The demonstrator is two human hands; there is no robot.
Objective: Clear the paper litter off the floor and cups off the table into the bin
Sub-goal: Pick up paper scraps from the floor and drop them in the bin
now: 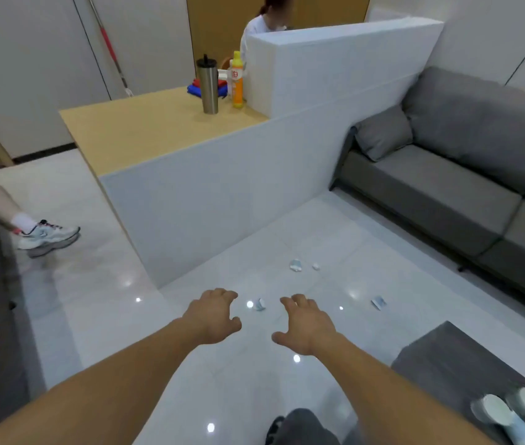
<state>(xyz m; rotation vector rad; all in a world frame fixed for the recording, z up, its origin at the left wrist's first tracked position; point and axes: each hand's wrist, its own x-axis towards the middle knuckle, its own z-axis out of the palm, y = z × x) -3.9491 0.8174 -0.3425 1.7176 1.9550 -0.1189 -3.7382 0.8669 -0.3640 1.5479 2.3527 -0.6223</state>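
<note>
Left hand | right hand (both empty) | paper scrap on floor

Floor open ahead of your left hand and right hand, white partition blocks ahead-left, dark tabletop close right, sofa beyond it

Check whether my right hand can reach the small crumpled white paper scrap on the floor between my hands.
Probably yes: the open, empty right hand hovers near the crumpled white paper scrap, with only floor between them.
</note>
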